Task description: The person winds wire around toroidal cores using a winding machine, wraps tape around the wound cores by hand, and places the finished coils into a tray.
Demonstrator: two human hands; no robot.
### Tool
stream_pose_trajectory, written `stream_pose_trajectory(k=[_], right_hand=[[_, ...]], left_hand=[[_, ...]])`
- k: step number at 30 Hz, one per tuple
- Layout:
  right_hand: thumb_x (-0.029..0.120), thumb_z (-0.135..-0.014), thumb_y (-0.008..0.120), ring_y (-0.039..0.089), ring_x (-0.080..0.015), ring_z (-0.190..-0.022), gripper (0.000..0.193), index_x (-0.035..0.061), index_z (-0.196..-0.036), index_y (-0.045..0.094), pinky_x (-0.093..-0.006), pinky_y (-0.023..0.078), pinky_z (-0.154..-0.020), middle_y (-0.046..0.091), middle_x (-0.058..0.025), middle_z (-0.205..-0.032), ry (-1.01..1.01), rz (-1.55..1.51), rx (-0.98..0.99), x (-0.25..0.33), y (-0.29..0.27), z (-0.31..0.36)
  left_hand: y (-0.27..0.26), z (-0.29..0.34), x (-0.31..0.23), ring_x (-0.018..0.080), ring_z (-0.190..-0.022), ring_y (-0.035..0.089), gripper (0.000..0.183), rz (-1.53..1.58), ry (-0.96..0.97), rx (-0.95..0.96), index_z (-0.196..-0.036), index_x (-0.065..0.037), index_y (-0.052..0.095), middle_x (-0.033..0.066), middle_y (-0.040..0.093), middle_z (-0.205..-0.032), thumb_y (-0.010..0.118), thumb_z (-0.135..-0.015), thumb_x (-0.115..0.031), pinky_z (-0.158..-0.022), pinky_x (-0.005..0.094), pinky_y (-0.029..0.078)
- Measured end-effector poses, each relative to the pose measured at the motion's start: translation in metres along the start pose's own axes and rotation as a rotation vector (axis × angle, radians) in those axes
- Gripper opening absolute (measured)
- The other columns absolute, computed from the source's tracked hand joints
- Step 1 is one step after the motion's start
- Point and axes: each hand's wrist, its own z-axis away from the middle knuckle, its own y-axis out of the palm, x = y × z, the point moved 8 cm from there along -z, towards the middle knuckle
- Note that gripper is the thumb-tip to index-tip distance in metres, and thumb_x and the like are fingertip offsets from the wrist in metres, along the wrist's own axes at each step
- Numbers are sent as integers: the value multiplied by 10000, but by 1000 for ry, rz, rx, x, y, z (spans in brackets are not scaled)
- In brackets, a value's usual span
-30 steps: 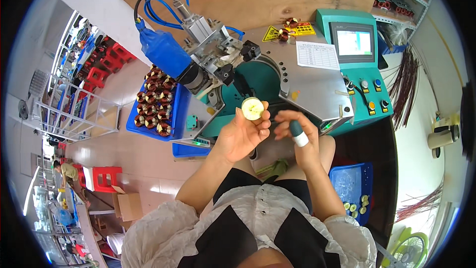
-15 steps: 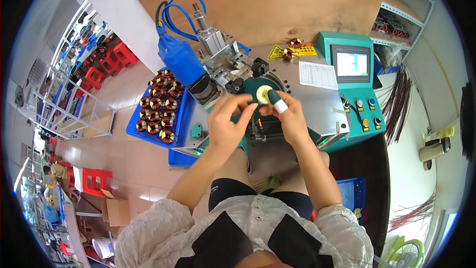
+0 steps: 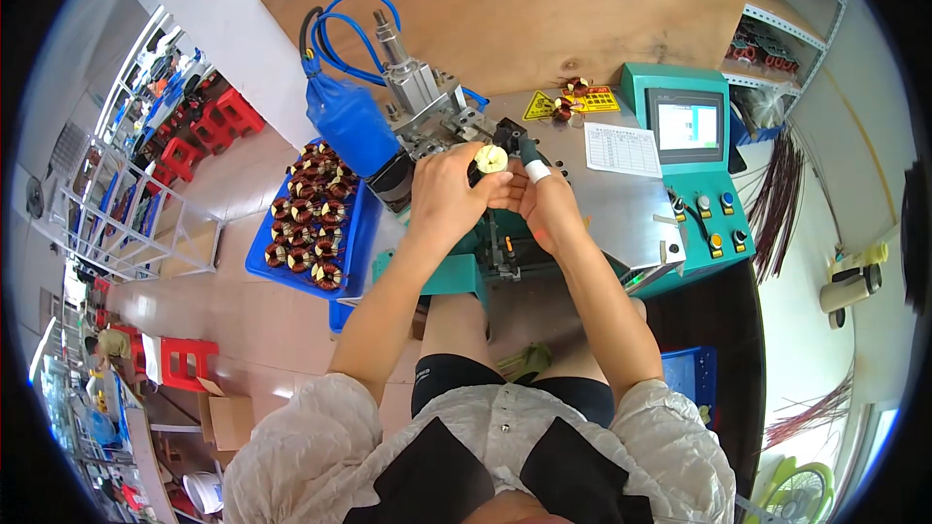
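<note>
Between thumb and fingers, my left hand (image 3: 444, 192) pinches a pale yellow ring core (image 3: 492, 158), its flat face turned up. Just to the right, my right hand (image 3: 546, 204) is open, its thumb raised and its fingers stretched toward the core's lower right side. A dark green cover and white tape wrap that thumb. Both hands are in front of the winding machine (image 3: 419, 87), whose metal clamps and black blocks lie right behind them. The hands hide part of its round work area.
A blue tray (image 3: 361, 250) of copper-wound ring coils stands at left. Two wound coils (image 3: 563, 109) lie on the machine top near a paper sheet (image 3: 621, 149). At right is a green control box (image 3: 707, 196) with screen and buttons. Dark wires (image 3: 780, 204) hang beyond it.
The pale yellow ring core has passed from my right hand to my left and shifted left and up. My right fingers have opened away from it.
</note>
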Motion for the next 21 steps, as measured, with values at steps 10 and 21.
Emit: stream_pose_trajectory(k=[10, 21], right_hand=[[132, -993, 378, 669, -261, -899, 290, -68, -1103, 558, -360, 556, -808, 640, -175, -1004, -93, -67, 176, -2, 13, 11], [216, -1006, 428, 664, -230, -899, 342, -59, -1133, 588, -333, 547, -815, 659, -161, -1023, -183, -127, 138, -3, -7, 27]], left_hand=[[11, -11, 17, 350, -939, 654, 494, 131, -78, 195, -1180, 17, 612, 227, 667, -1011, 736, -783, -249, -822, 395, 496], [11, -9, 4, 284, -947, 677, 493, 76, -94, 29, -1112, 20, 634, 186, 686, -1014, 800, -739, -258, -812, 348, 511]])
